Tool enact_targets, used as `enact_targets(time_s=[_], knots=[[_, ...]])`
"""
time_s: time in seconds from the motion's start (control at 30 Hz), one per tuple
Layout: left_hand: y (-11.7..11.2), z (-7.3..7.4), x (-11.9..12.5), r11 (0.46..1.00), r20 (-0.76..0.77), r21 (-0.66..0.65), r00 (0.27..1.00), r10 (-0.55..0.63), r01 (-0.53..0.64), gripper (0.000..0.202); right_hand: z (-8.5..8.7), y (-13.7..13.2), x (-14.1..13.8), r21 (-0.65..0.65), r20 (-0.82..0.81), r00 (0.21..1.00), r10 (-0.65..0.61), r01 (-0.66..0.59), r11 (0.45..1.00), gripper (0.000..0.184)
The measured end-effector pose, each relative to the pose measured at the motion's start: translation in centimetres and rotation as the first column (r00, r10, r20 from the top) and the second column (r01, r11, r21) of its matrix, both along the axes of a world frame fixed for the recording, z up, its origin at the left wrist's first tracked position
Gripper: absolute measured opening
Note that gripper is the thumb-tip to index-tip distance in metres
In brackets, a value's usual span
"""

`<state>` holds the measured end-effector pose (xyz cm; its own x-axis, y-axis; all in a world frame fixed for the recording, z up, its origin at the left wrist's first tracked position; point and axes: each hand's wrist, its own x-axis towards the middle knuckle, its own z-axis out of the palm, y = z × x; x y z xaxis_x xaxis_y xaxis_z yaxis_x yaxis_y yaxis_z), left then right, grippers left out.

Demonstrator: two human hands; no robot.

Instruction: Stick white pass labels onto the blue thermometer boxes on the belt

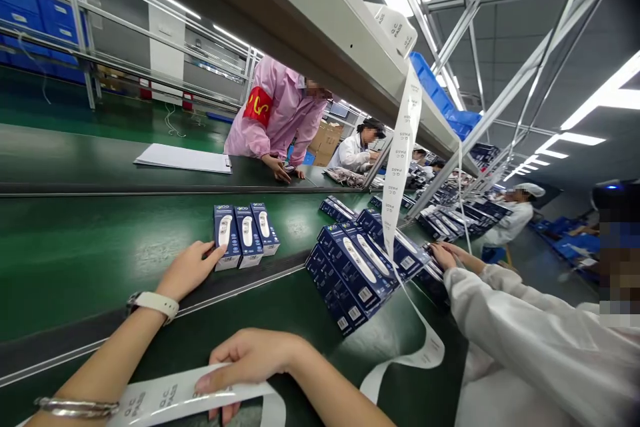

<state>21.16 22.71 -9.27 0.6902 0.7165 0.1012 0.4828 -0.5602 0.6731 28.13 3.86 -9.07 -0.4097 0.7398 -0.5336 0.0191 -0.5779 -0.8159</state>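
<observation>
**Left hand**: bare, with a white-strapped wristwatch and a metal bangle on the forearm. Fingers spread and nearly flat, laid against the side of the nearest of three boxes, not closed around it. Flat contact like this probably marks thin card less than pressing with the fingertips.

**Right hand**: bare, low in the view, fingers curled over a paper strip printed "Q.C. PASS" and apparently pinching it. The strip is smooth, white and narrow, and it curves loosely near the lower edge of the view.

**Boxes:** upright, side by side and touching, on a green tabletop. Navy card with white lower ends, each printed with a white oblong device. A larger slanted stack of boxes lies to the right, apart from the hands.

**Nearby:** a long printed label strip hangs from an overhead shelf. A co-worker's white sleeve enters from the right, that hand resting on further boxes. Beyond the belt, a person in a pink coat with a red armband leans beside a clipboard. Blue bins are racked at far left.
</observation>
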Motion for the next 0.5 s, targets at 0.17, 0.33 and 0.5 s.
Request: enact_targets(time_s=[0.17, 0.33, 0.5], knots=[[-0.06, 0.23, -0.12, 1.000, -0.033, -0.021, 0.999, -0.003, 0.002, 0.066, -0.17, 0.12, 0.06, -0.008, 0.009, 1.000, 0.011, -0.011, 1.000, 0.043], [-0.03, 0.33, -0.16, 1.000, -0.029, -0.003, 1.000, -0.003, 0.002, 0.066, -0.48, 0.18, 0.14, 0.015, -0.011, 0.999, 0.035, -0.035, 0.999, 0.041], [0.19, 0.05, -0.11, 1.000, -0.010, -0.024, 1.000, -0.015, 0.015, 0.066, -0.03, 0.11, 0.29, 0.012, -0.005, 0.999, 0.038, -0.038, 0.999, 0.040]])
